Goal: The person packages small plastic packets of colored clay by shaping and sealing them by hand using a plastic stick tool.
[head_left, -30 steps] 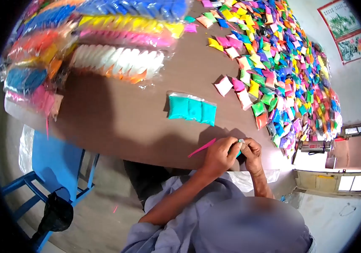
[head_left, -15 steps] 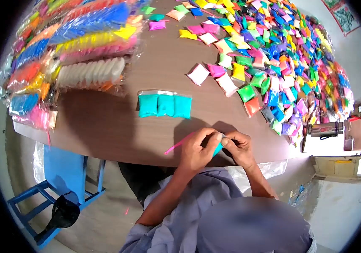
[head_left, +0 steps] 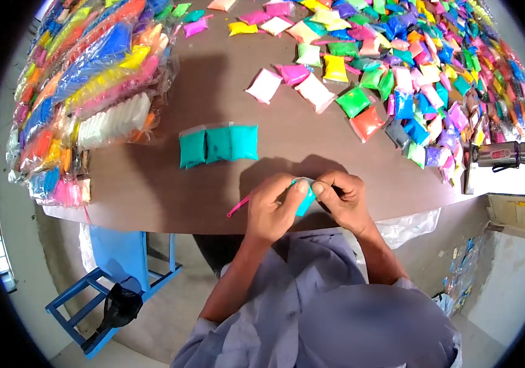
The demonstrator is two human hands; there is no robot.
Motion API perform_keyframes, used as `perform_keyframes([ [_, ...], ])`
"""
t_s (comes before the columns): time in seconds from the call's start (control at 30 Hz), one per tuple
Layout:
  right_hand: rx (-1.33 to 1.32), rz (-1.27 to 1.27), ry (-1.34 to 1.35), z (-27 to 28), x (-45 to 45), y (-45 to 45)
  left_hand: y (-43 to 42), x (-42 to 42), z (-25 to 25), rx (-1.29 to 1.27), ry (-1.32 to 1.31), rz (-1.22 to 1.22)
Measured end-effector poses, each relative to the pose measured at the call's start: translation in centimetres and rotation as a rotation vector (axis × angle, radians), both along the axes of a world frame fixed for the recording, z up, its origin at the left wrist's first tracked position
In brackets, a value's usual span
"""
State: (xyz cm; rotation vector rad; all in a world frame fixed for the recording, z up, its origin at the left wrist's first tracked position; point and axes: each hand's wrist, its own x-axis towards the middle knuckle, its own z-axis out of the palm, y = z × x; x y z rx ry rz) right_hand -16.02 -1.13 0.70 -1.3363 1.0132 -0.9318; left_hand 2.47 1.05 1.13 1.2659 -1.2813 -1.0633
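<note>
Close to the table's front edge, a small teal packet [head_left: 304,201] is pinched between my two hands. My left hand [head_left: 271,208] grips its left side, thumb and fingers pressed together at the top edge. At the same edge my right hand [head_left: 345,199] pinches the right side. A thin pink stick [head_left: 238,207] lies on the table and runs partly beneath my left hand. Beyond my hands, a row of three teal packets [head_left: 218,146] lies flat. Much of the held packet is hidden by my fingers.
Small packets in many colours [head_left: 403,73] are heaped at the back right. Clear bags of coloured packets [head_left: 100,80] are stacked at the left. A metal flask [head_left: 500,154] is at the far right. Below the table stands a blue stool [head_left: 118,251] with a black bag [head_left: 121,305].
The view has shifted, so the table items appear further left. Between my hands more of the teal packet shows, and both hands still pinch it.
</note>
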Motion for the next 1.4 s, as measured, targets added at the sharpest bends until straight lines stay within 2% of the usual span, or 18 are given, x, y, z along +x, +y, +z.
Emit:
perform_keyframes([
  [0.07, -0.053, -0.015, 0.019, 0.0, 0.1, -0.1, -0.1, 0.3, 0.0, 0.013, -0.043, -0.041],
  [0.17, -0.027, -0.023, 0.014, 0.1, 0.0, -0.1, -0.2, 0.0, 0.1, 0.061, 0.071, -0.042],
  [0.37, -0.076, -0.061, 0.029, -0.1, 0.3, -0.2, -0.3, 0.3, 0.8, 0.006, -0.014, -0.093],
  [0.47, -0.111, -0.065, 0.027, -0.2, 0.5, -0.2, 0.1, 0.5, -0.3, 0.016, -0.067, -0.067],
  [0.53, -0.198, -0.049, 0.078, -0.1, 0.6, -0.2, 0.2, 0.4, -0.4, 0.043, -0.015, -0.060],
  [0.6, -0.190, -0.049, 0.057, -0.3, 0.3, -0.2, 0.2, 0.3, 0.0, 0.069, 0.037, -0.057],
  [0.67, -0.183, -0.051, 0.035, -0.4, 0.2, -0.2, 0.0, 0.4, 1.0, 0.014, -0.062, -0.107],
  [0.77, -0.129, -0.103, -0.032, -0.5, 0.3, 0.0, 0.1, 0.2, 0.9, 0.038, -0.058, -0.134],
  [0.97, -0.310, -0.055, 0.094, 0.0, 0.7, -0.7, 0.2, 0.1, 0.1, 0.022, 0.068, -0.091],
  [1.1, -0.254, -0.093, 0.018, -0.4, 0.7, -0.4, 0.1, 0.4, 0.1, 0.038, -0.002, -0.120],
  [1.27, 0.000, -0.198, -0.142, -0.7, 0.1, 0.2, 0.0, -0.1, 0.9, 0.007, -0.019, -0.130],
  [1.4, -0.063, -0.177, -0.134, -0.3, 0.8, 0.3, 0.1, 0.4, 0.6, 0.088, -0.032, -0.145],
])
